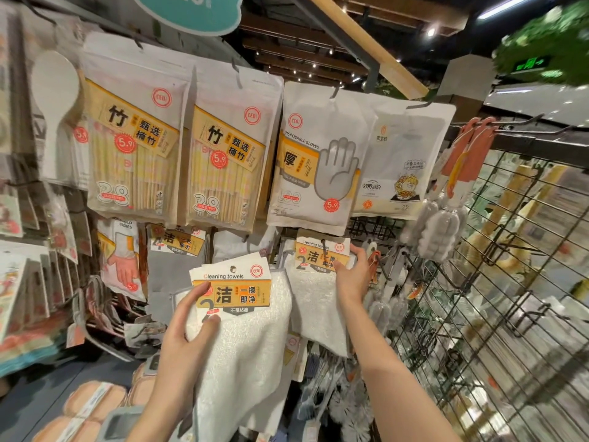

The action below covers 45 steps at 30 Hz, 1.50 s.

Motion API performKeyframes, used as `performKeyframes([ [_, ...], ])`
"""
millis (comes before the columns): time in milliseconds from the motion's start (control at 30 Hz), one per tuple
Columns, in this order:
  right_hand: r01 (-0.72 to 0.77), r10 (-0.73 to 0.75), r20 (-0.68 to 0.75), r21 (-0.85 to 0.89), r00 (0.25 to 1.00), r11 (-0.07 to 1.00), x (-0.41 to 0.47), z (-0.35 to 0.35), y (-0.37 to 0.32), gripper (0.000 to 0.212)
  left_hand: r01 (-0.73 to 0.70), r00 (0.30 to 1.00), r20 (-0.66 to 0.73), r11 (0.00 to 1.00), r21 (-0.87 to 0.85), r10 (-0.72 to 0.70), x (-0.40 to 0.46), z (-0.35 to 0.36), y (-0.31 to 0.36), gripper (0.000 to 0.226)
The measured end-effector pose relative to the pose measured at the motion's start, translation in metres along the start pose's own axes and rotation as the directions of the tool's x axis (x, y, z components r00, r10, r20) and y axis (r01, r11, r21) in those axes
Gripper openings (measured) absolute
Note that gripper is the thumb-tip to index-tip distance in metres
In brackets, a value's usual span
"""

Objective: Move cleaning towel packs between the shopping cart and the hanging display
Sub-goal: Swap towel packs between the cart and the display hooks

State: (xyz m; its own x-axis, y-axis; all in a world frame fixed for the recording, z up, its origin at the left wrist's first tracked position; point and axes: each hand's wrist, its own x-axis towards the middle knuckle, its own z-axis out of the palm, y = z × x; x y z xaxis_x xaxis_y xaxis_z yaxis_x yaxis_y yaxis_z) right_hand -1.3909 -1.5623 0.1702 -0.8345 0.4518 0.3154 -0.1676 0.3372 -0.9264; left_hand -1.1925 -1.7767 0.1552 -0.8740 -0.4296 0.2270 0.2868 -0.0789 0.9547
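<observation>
while the left hand [188, 327] is pinching a loose cleaning towel pack [236, 317] by its card header, near and left of the peg, the right hand [352, 271] is gripping the hanging pack [318, 282]. the header hole probably needs lining up with the hook [324, 245]. glove packs [315, 161] are crowding above, a wire grid [497, 282] right; open room is lying below.

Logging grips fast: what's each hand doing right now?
Left hand: grips a loose cleaning towel pack.
Right hand: pinches the hanging cleaning towel pack.
</observation>
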Motion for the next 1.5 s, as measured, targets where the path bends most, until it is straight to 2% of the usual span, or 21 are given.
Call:
performKeyframes([
  [233,0.022,-0.017,0.065,-0.070,0.998,0.997,-0.010,-0.017,0.002,0.052,-0.008,0.999,0.034,1.000,-0.002,0.008,-0.003,0.004,0.002,0.047],
  [333,0.049,-0.046,0.093,-0.034,0.995,0.998,-0.031,-0.028,-0.008,0.045,-0.011,0.999,0.041,1.000,-0.011,0.011,-0.008,0.007,0.006,0.047],
  [500,0.154,-0.155,0.379,0.032,0.912,0.987,-0.081,-0.035,-0.043,0.028,-0.020,0.998,0.063,1.000,-0.020,0.021,-0.014,0.010,0.005,0.048],
  [667,0.129,-0.160,0.506,0.096,0.847,0.987,-0.121,-0.032,-0.056,0.032,-0.017,0.997,0.069,1.000,-0.008,0.017,-0.021,0.010,0.003,0.051],
  [833,0.141,-0.174,0.510,0.101,0.842,0.985,-0.140,-0.041,-0.060,0.043,0.000,0.999,0.044,0.999,-0.033,0.001,-0.031,0.011,0.009,0.054],
  [1033,0.052,-0.144,0.497,0.195,0.856,0.979,-0.147,-0.046,-0.064,0.042,0.004,1.000,0.015,0.999,-0.053,-0.003,-0.037,0.014,0.009,0.061],
  [1133,0.078,-0.158,0.489,0.181,0.858,0.980,-0.151,-0.048,-0.066,0.044,0.005,1.000,0.005,0.998,-0.056,-0.005,-0.037,0.014,0.007,0.065],
  [1233,0.140,-0.197,0.460,0.154,0.866,0.978,-0.150,-0.052,-0.065,0.046,-0.005,1.000,0.013,0.999,-0.044,0.006,-0.040,0.015,0.010,0.061],
  [1500,0.049,-0.161,0.527,0.219,0.834,0.974,-0.139,-0.062,-0.070,0.043,-0.018,0.997,0.077,1.000,-0.008,0.019,-0.037,0.010,0.013,0.058],
])
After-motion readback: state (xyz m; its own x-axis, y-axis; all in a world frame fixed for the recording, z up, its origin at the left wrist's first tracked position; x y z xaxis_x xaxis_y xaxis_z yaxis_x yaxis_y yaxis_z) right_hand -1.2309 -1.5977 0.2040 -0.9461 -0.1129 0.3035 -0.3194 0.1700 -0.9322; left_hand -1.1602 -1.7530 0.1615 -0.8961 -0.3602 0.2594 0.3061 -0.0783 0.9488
